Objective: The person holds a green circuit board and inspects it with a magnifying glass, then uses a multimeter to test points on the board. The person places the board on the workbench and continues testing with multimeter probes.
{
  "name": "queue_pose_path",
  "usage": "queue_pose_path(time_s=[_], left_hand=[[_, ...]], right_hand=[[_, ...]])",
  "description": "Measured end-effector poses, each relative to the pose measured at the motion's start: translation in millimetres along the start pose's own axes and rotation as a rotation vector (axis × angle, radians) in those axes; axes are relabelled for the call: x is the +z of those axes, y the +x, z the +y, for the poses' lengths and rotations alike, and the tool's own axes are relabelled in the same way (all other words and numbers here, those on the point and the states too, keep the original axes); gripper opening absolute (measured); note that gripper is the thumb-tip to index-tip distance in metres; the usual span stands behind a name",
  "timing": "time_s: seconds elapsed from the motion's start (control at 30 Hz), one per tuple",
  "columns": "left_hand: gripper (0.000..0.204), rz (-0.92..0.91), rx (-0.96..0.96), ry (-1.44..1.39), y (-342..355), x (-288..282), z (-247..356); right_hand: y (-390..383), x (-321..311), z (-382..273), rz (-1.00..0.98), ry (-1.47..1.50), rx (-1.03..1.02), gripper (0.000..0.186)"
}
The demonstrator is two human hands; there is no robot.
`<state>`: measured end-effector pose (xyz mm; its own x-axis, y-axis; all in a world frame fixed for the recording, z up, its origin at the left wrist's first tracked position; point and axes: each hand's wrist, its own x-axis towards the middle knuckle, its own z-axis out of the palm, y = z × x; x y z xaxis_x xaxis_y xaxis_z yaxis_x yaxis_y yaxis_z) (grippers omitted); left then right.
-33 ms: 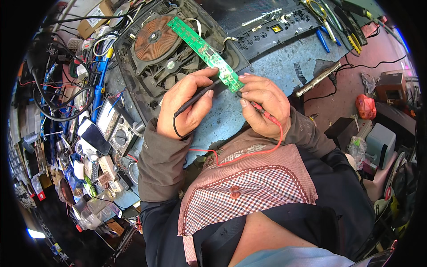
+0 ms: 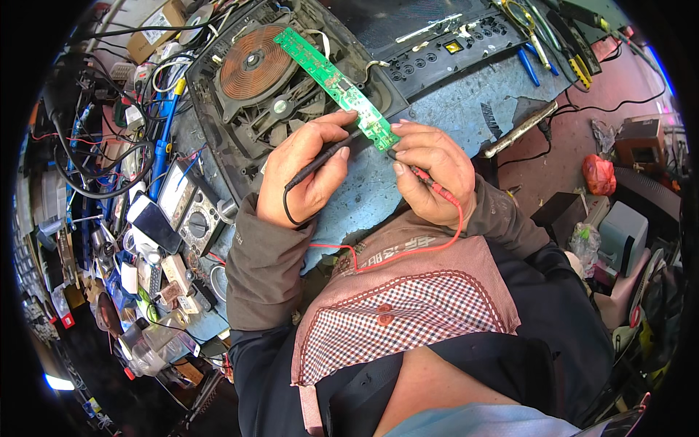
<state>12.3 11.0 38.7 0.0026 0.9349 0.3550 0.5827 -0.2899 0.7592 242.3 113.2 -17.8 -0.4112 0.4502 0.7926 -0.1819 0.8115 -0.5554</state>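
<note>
A long, narrow green circuit board (image 2: 320, 71) slants across the open induction cooker (image 2: 218, 138), its far end over the copper coil (image 2: 256, 62). My left hand (image 2: 306, 171) is closed round a black test probe (image 2: 320, 159), whose tip side points at the board's near end; a fingertip is at the board's edge. Closed on a red test probe (image 2: 437, 186), my right hand (image 2: 435, 171) has its fingers against the near end of the board. Both probe tips are too hidden or small to make out. The red lead (image 2: 408, 251) runs down across my apron.
An analog multimeter (image 2: 196, 222) and a phone (image 2: 154, 222) lie to the left among cluttered tools and cables. A black panel (image 2: 451, 58) with round buttons lies at the far right. Blue-handled pliers (image 2: 529, 67) are beside it. The bench edge has a worn strip (image 2: 520, 130).
</note>
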Motion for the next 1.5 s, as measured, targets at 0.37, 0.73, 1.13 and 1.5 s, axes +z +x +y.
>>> queue_pose_path(time_s=[0.37,0.73,1.13,1.5], left_hand=[[0.018,-0.009,-0.011,0.014,-1.4,1.3,0.2],[0.018,0.024,-0.022,-0.004,-0.9,2.6,-0.7],[0.02,0.039,-0.011,-0.006,-2.3,4.0,-4.5],[0.02,0.051,0.013,0.035,-0.8,5.3,-4.6]], right_hand=[[-0.7,1.0,0.5,0.007,0.008,0.002,0.025],[-0.9,1.9,0.1,0.013,0.009,0.007,0.025],[-0.7,1.2,-0.2,0.009,0.008,0.009,0.024],[-0.4,1.4,0.6,0.012,0.021,0.005,0.024]])
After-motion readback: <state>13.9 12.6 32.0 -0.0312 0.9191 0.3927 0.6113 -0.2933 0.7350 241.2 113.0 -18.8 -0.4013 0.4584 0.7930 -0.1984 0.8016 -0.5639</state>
